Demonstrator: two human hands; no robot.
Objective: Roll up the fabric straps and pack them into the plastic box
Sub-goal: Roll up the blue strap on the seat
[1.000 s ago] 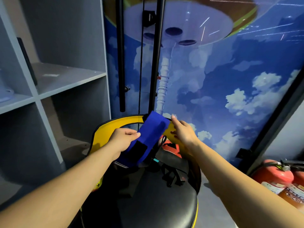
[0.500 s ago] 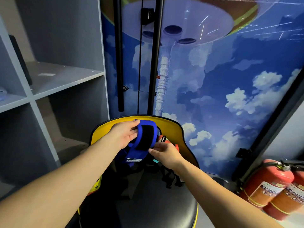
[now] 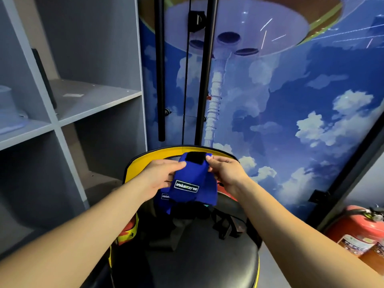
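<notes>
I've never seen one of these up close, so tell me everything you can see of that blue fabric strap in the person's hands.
The blue fabric strap is a wide band of soft, woven-looking cloth, partly folded or rolled. A black fuzzy patch sits at its top end, and a small black label with pale lettering faces the camera. The left hand and right hand pinch its sides, holding it above a black padded seat; its lower end hangs loose.

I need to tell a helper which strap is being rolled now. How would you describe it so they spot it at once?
Look above the round black seat with the yellow backrest, where the left hand and right hand meet. They hold the blue fabric strap, partly folded. A black fastener patch on top and a white-lettered label set it apart from the black webbing below.
</notes>
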